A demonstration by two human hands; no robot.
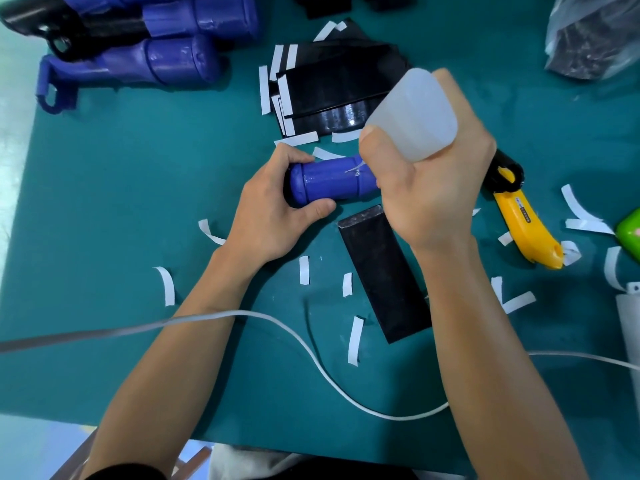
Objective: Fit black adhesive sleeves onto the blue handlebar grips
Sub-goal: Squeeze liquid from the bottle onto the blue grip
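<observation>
Left hand [270, 216]: fingers and thumb wrapped round the closed end of the blue grip [329, 183], holding it horizontal just above the green mat [138, 202]. Right hand [426, 188]: fist closed round a translucent squeeze bottle [415, 112], base up, nozzle end hidden by the hand, right at the grip's other end. Thin pale streak on the grip beside the thumb. One black sleeve [384, 275] lies flat on the mat just below the grip, untouched. Stack of sleeves [332, 88] behind. Yellow knife [526, 226] to the right, white liner strips [168, 285] scattered about.
</observation>
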